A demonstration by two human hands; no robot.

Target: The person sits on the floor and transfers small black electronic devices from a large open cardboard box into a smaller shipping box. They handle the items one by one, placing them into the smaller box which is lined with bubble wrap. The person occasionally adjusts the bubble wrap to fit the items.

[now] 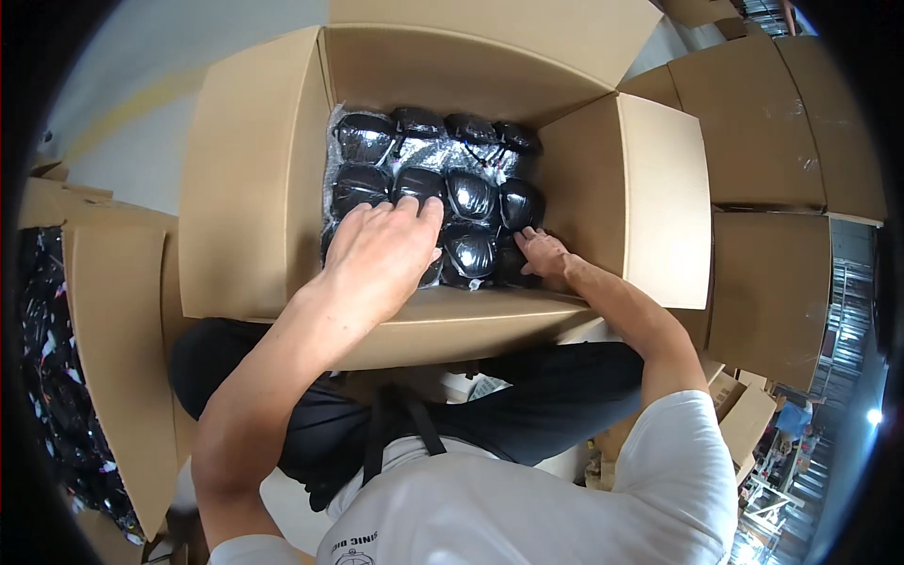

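Note:
Inside an open cardboard box (424, 320) lie rows of black, rounded, plastic-wrapped items (471, 196), shiny and dome-like; their exact kind does not show. Clear bubble wrap (331, 179) lines the left side beneath them. My left hand (388, 243) lies palm down across the items at the near left, fingertips touching one in the middle row and hiding some behind it. At the near right corner, my right hand (542, 252) reaches down with fingers apart, touching the items beside the box wall. Neither hand lifts anything.
Box flaps (664, 202) stand folded outward around the opening. Stacked cartons (767, 282) rise on the right. To the left stands another open carton (122, 367) holding black plastic-wrapped goods (66, 377). My legs (546, 400) straddle the box's near side.

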